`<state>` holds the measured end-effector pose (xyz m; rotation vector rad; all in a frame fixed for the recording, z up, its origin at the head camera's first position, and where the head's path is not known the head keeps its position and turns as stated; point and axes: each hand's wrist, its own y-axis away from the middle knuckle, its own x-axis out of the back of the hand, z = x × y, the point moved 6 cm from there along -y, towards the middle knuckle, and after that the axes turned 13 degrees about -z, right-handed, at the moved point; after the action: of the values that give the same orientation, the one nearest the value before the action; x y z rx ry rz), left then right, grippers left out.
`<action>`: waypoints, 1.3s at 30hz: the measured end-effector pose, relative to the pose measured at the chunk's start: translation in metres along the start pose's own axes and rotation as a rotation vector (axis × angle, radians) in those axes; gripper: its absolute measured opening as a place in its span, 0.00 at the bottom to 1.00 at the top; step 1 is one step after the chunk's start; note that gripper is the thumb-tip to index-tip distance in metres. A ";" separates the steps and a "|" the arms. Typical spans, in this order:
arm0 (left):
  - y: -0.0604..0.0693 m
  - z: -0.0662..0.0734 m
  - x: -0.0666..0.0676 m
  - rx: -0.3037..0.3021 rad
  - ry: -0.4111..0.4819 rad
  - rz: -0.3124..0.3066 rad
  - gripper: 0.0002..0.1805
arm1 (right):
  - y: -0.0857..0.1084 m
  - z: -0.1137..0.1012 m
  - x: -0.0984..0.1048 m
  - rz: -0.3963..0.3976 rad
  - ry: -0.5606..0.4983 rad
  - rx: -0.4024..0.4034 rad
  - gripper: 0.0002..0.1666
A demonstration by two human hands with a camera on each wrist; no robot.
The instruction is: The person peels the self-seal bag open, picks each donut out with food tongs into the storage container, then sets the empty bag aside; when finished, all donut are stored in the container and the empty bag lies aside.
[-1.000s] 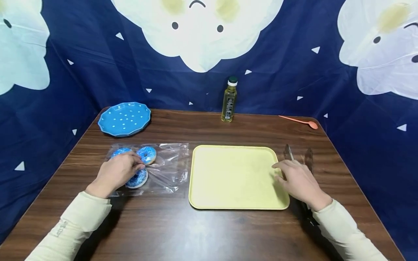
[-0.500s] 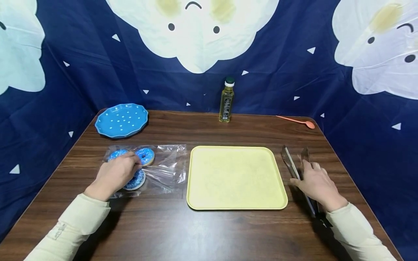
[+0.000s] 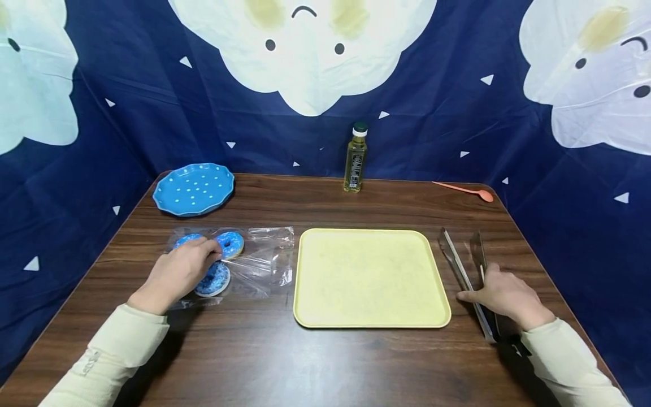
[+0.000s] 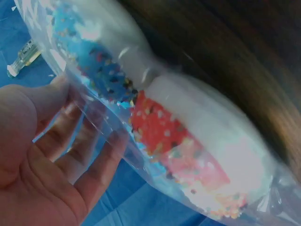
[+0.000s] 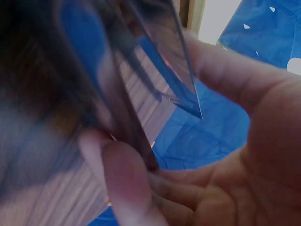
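Observation:
On the left of the table lies a clear plastic bag (image 3: 264,260) holding blue-topped donuts (image 3: 212,279). My left hand (image 3: 178,271) pinches the bag's film over them. In the left wrist view, the donuts inside have pale sides and sprinkled tops, one blue (image 4: 94,61) and one red and pink (image 4: 174,146). Right of the tray stand spread metal tongs (image 3: 460,265), with their joined end toward me. My right hand (image 3: 506,297) holds them around the middle. The thumb (image 5: 225,66) touches one arm, and the other fingers curl round the second arm.
A pale yellow tray (image 3: 371,277) lies mid-table between the hands. A blue polka-dot plate (image 3: 193,189) sits at the back left, and an oil bottle (image 3: 355,161) stands upright at the back. An orange spoon (image 3: 470,191) lies back right. Blue cloth (image 3: 305,135) surrounds the table.
My right hand has moved from the tray's right edge rightward and toward me onto the tongs, taking hold of both arms. My left hand stays on the bag.

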<state>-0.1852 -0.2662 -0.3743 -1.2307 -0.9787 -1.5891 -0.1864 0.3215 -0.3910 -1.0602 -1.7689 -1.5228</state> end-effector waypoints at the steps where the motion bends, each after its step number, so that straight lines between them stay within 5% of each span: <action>1: 0.001 0.000 0.000 -0.001 0.001 0.004 0.04 | 0.000 0.001 0.000 -0.021 0.006 -0.008 0.65; 8: 0.003 0.001 0.001 -0.026 -0.002 0.028 0.09 | -0.003 0.002 0.004 -0.068 0.023 0.080 0.41; 19: 0.009 0.001 0.011 -0.028 0.005 0.078 0.08 | -0.004 -0.003 0.022 0.058 -0.011 0.147 0.48; 27: 0.015 0.001 0.013 0.015 0.013 0.072 0.10 | -0.009 -0.032 0.030 0.229 -0.023 0.321 0.43; 39: 0.016 0.001 0.016 0.037 0.000 0.090 0.10 | -0.020 -0.089 0.030 0.366 0.040 0.529 0.30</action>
<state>-0.1717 -0.2729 -0.3573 -1.2324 -0.9365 -1.4950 -0.2256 0.2399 -0.3593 -0.9961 -1.6978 -0.7888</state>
